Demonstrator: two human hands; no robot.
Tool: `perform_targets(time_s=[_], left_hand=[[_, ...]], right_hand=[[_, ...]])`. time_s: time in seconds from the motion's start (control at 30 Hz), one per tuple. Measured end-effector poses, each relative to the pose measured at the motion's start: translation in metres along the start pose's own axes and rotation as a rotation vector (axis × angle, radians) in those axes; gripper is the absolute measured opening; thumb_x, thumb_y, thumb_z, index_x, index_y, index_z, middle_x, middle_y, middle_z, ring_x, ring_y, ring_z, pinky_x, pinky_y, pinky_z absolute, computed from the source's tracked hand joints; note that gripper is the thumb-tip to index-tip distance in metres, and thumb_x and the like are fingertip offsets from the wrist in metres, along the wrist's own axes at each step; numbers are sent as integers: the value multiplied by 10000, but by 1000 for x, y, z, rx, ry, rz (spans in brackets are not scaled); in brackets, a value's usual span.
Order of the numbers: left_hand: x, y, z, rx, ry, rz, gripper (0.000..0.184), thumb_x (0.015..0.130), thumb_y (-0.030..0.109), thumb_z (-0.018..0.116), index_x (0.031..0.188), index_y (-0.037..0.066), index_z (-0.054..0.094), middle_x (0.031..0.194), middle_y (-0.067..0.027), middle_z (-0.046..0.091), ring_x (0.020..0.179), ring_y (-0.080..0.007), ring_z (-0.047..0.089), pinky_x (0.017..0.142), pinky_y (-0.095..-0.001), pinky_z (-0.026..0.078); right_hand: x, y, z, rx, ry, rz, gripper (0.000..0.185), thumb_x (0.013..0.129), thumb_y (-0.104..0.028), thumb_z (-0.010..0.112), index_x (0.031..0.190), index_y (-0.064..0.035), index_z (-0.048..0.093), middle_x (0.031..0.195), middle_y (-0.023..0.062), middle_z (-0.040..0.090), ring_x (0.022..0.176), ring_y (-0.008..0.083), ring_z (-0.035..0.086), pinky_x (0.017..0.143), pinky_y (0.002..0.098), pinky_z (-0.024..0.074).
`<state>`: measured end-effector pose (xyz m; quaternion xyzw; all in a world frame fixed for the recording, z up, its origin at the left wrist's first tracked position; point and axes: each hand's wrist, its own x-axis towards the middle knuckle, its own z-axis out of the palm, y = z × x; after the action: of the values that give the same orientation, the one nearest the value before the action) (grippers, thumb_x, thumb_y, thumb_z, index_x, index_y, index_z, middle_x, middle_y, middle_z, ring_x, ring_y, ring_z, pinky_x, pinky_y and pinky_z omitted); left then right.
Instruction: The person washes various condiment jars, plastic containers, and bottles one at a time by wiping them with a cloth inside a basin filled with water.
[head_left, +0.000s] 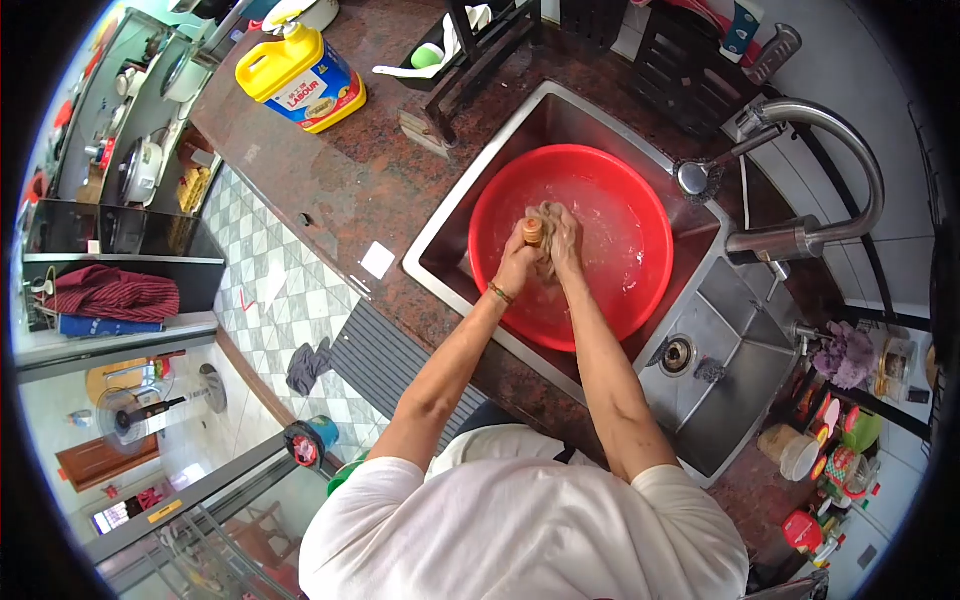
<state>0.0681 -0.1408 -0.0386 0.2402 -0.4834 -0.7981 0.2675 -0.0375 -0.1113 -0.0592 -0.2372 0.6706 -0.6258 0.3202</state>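
Note:
A large red basin (655,250) with cloudy water sits in the left bowl of a steel sink (440,235). Inside it, my left hand (517,262) is closed around an orange-brown ridged handle (533,232), whose end points up. My right hand (562,240) is beside it, its fingers bent over something greyish-brown in the water that I cannot make out. The two hands are close together. What lies under them is hidden by the hands and the murky water.
A curved steel faucet (870,170) rises at the sink's right. On the counter (370,150) are a yellow detergent jug (300,85) and a black rack (440,110). Jars (790,450) line the right side. A grey cloth (308,368) lies on the tiled floor.

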Motion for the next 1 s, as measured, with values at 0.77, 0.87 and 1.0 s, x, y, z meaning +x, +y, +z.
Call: perform_targets(time_s=[0.77, 0.87, 1.0], left_hand=[[11, -17, 1, -82, 498, -39, 171, 794, 180, 664, 765, 93, 520, 687, 11, 529, 613, -92, 529, 506, -262, 449], [3, 7, 30, 72, 421, -48, 187, 769, 143, 688, 720, 94, 514, 649, 26, 519, 574, -88, 515, 507, -245, 454], [-11, 33, 58, 324, 237, 163, 190, 707, 64, 704, 695, 76, 515, 643, 23, 528, 571, -60, 477, 506, -226, 411]], right_hand=[[-82, 63, -43, -634, 153, -301, 323, 846, -216, 477, 1138, -112, 569, 1068, 168, 592, 1032, 348, 535, 890, 421, 423], [-83, -5, -64, -1044, -207, 493, 312, 835, -264, 486, 1086, -117, 599, 1079, 145, 599, 1053, 333, 541, 859, 437, 442], [-75, 8, -85, -1193, -349, 431, 369, 815, -366, 507, 1113, -159, 579, 1056, 119, 619, 985, 332, 582, 815, 458, 465]])
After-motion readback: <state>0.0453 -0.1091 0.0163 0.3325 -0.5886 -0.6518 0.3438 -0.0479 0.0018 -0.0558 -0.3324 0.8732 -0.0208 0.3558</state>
